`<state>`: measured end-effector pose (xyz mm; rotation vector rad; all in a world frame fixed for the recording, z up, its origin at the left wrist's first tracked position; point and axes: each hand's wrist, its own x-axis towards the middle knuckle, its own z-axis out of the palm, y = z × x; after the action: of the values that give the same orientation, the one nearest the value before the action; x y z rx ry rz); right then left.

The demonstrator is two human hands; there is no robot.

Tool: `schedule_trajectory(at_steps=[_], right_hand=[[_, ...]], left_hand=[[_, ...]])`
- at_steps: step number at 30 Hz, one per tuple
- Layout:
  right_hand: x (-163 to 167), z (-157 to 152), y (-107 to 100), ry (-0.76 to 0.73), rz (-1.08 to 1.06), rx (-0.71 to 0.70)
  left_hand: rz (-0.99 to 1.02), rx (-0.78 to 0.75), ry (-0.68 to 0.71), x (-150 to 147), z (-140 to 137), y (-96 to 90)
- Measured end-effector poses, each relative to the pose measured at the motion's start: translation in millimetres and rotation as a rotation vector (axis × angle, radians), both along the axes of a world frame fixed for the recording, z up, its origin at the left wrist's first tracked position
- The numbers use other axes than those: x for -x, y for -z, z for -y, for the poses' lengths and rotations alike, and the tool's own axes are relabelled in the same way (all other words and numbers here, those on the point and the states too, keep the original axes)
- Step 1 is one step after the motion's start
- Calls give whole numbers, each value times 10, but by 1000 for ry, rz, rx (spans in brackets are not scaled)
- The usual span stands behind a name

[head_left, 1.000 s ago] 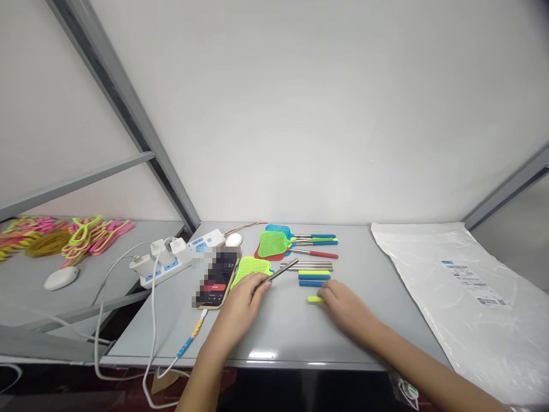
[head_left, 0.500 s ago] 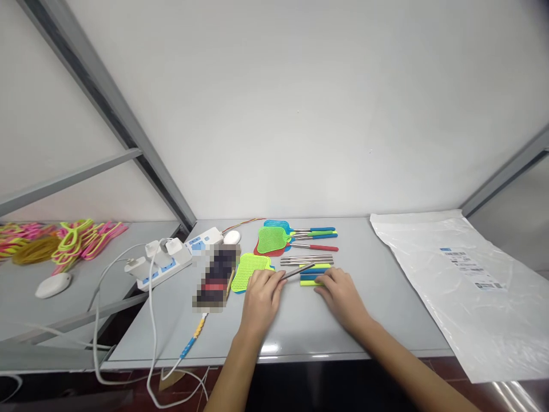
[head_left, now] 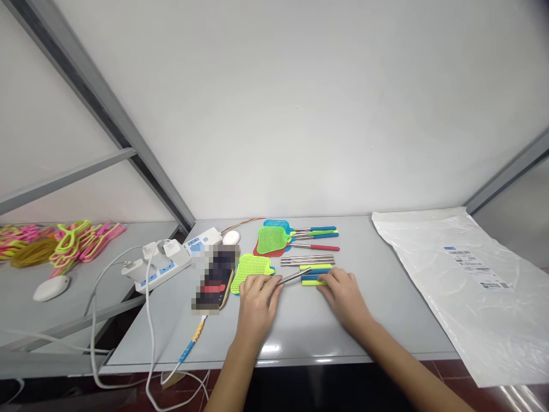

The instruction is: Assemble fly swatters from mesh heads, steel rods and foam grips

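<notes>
My left hand (head_left: 257,303) is closed round one end of a metal rod (head_left: 297,276), whose free end points right and slightly up. Close by lie coloured handle grips (head_left: 315,270), yellow-green and blue, side by side on the table. The fingers of my right hand (head_left: 346,296) are closed at the right end of the nearest yellow-green handle grip (head_left: 312,283), partly covering it. Behind the grips is a row of loose metal rods (head_left: 306,260). A small stack of fly swatter heads (head_left: 250,270), yellow-green on top, lies just beyond my left hand.
Fly swatters (head_left: 273,240) with handles are piled at the back. To the left are a phone (head_left: 218,280) on a cable, a power strip (head_left: 165,266) with plugs and a white round device (head_left: 231,238). A white plastic mailer (head_left: 446,303) covers the right side.
The rod in my left hand has shifted slightly left and down. My right hand stays at the grips with little movement, and the view has moved slightly.
</notes>
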<state>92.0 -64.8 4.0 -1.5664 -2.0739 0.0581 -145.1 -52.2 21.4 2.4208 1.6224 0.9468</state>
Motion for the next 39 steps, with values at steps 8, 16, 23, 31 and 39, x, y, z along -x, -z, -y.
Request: schedule_trajectory(at_steps=[8, 16, 23, 31, 39], right_hand=[[-19, 8, 18, 2, -37, -20], [-325, -306, -215, 98, -49, -76], [-440, -709, -248, 16, 27, 1], [-532, -679, -109, 84, -26, 92], [-653, -646, -110, 126, -66, 179]], left_hand=[[-156, 43, 12, -193, -201, -248], [-323, 106, 202, -594, -820, -410], [-342, 137, 255, -655, -988, -316], [-341, 201, 279, -676, -992, -221], [-341, 223, 282, -703, -1010, -191]])
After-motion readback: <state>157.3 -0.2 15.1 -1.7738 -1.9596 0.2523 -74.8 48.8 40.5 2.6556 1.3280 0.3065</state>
